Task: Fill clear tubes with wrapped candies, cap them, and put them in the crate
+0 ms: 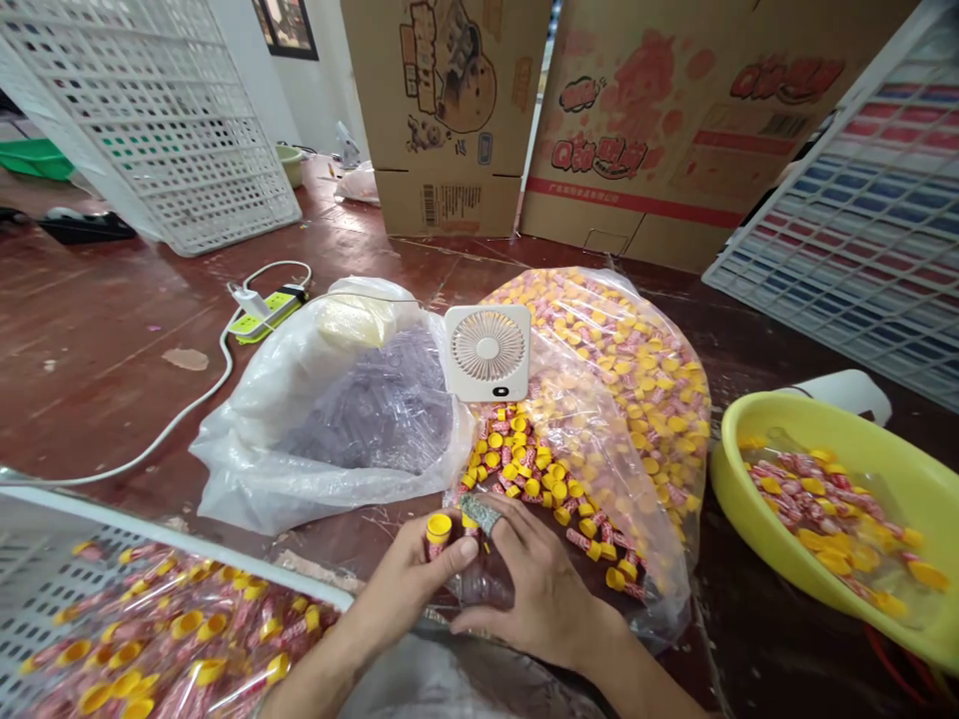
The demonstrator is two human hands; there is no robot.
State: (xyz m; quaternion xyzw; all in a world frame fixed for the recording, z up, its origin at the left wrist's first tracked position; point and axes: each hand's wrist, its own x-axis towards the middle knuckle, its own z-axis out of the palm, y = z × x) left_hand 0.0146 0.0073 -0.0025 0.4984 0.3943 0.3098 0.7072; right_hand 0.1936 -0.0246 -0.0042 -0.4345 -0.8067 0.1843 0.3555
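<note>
White square plastic fan (486,350) between an open, translucent white plastic bag (255,399) on the left and a bulging clear plastic bag (588,394) on the right.
Small yellow-capped cylindrical tubes (524,469) lie in the clear bag and at its near left side; the left hand (416,559) and right hand (539,564) are side by side, nearer than the fan. A flat lime-green power strip (262,320) lies left of the open bag. Brown rectangular cardboard boxes (457,120) stand far behind the fan, between a white plastic lattice crate (172,130) at far left and another at far right. A perforated white plastic basket (45,529), near left, and a round yellow plastic basin (816,559), near right, contain more tubes.
</note>
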